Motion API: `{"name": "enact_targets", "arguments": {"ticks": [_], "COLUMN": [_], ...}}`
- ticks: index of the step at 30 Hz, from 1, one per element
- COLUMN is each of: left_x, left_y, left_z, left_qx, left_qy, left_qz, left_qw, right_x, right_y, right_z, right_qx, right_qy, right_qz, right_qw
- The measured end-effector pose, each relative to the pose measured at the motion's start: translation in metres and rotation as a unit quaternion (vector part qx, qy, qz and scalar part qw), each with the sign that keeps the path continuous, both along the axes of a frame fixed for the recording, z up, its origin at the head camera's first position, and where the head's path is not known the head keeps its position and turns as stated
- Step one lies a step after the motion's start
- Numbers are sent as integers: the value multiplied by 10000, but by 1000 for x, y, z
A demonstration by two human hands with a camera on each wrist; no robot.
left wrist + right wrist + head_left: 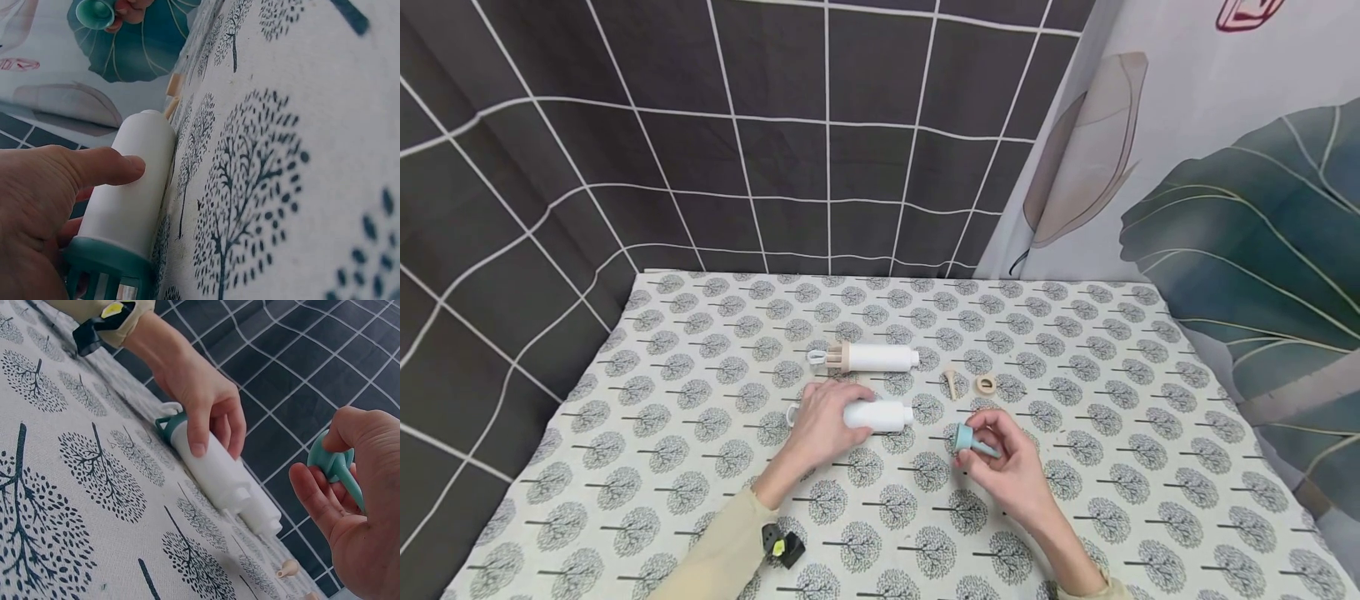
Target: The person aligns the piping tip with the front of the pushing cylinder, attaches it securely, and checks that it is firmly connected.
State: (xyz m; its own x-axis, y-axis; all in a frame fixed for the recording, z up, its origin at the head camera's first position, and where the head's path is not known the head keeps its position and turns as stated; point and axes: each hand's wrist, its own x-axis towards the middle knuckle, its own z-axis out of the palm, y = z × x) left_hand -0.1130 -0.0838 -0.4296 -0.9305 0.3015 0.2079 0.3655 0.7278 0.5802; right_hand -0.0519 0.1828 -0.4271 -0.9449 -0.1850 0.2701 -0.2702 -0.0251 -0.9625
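My left hand [827,421] grips a white cylindrical bottle [877,416] lying on its side, thumb along its near side and fingers round the far side. A teal slotted collar [112,259] sits at the bottle's left end, partly hidden by the hand, with a white loop beyond it. To the right of the bottle's narrow neck, my right hand [1011,468] pinches a small teal funnel-shaped piece [965,437] between thumb and fingers above the table. Its wide cup faces left towards the bottle, and its thin stem [347,481] points back into the palm.
Behind the gripped bottle lies a similar white bottle [880,358] with a beige slotted collar [838,357] and white loop. A beige funnel-shaped piece [951,383] and a beige ring-like cap [986,384] lie to its right on the tree-print tablecloth [925,533]. A dark checked curtain [782,154] hangs behind.
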Motion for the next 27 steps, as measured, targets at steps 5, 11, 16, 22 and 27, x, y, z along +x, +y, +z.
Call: {"name": "enact_targets", "arguments": {"ticks": [5, 11, 16, 22, 27], "left_x": [0, -1, 2, 7, 10], "left_y": [-1, -2, -3, -5, -5], "left_z": [-1, -2, 2, 10, 15], "left_qx": [12, -13, 56, 214, 299], "left_qy": [-31, -36, -87, -118, -81], "left_qz": [-26, -55, -84, -121, -180], "left_qw": [10000, 10000, 9999, 9996, 9994], "right_x": [0, -1, -2, -3, -3], "right_y": [0, 0, -1, -1, -4], "right_z": [0, -2, -6, -9, -9], "right_qx": [30, 42, 113, 233, 262], "right_qy": [-22, -1, -127, -139, -316], "right_qz": [-20, 0, -35, -108, -153], "right_qw": [10000, 10000, 9998, 9996, 9990]}}
